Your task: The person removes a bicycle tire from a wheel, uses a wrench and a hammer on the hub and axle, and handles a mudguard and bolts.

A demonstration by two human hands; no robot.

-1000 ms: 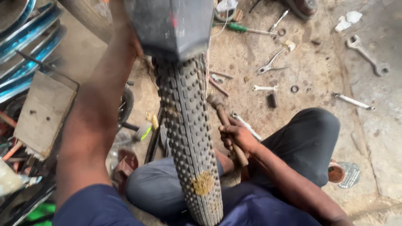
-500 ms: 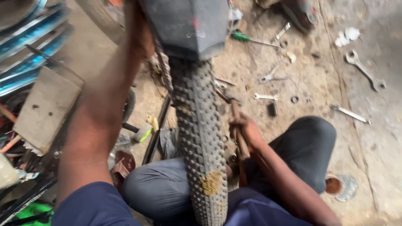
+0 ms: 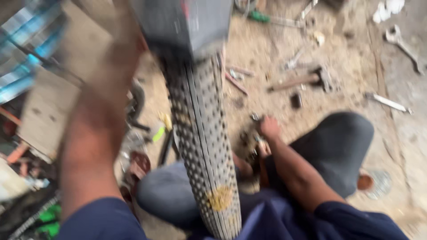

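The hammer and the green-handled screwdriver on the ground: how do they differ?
The hammer lies mid-ground, beyond the right hand; the green-handled screwdriver lies farther off, near the picture's top edge. The hammer has a brownish handle and a dark head; the screwdriver has a green grip and a thin metal shaft. Both lie flat on the dirt, untouched by either hand.

Sandy floor (image 3: 275,53) strewn with wrenches (image 3: 402,44), hammer (image 3: 302,81)

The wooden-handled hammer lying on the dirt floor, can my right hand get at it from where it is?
Probably yes. The wooden-handled hammer lies in the open on the dirt floor, just beyond the right hand, with only small loose bits between them.
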